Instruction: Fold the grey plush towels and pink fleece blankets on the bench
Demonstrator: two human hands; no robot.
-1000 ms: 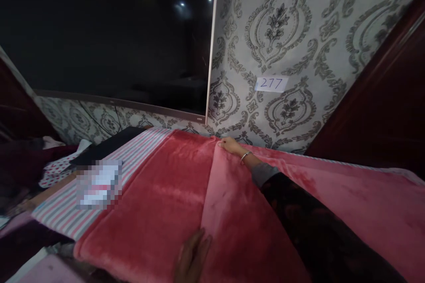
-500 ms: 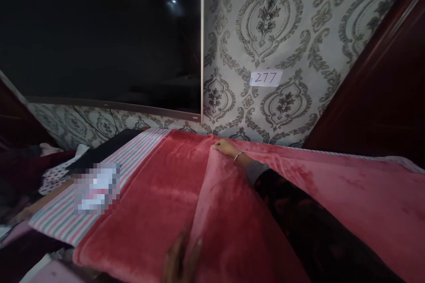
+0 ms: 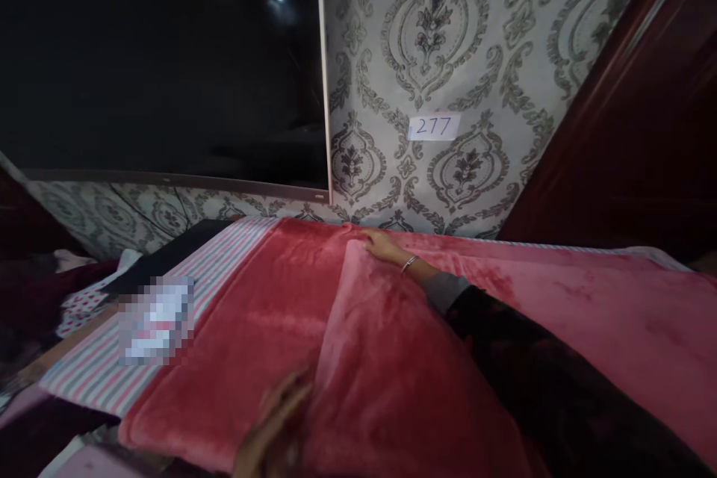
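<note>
A plush red blanket [image 3: 252, 328] with a blue, pink and white striped band [image 3: 224, 261] lies spread before me, one layer folded over toward the left. My right hand [image 3: 384, 245], with a silver bracelet at its wrist, rests at the far end of this folded layer [image 3: 347, 291]. Its fingers stretch left, touching the cloth. My left hand [image 3: 277, 418] is at the near end of the fold edge, blurred by motion, its fingers extended along the cloth. A pixelated patch [image 3: 157, 321] covers something on the striped band.
A large dark television screen [image 3: 168, 75] stands behind on the left. Patterned wallpaper [image 3: 437, 37] bears a paper label [image 3: 434, 127] reading 277. A dark red wooden panel [image 3: 627, 134] slants at the right. Assorted cloths [image 3: 84, 299] lie at the left.
My right hand's fingers have loosened from the fold's far corner and stretched out. My left hand has shifted left and a little up. The view has turned slightly right.
</note>
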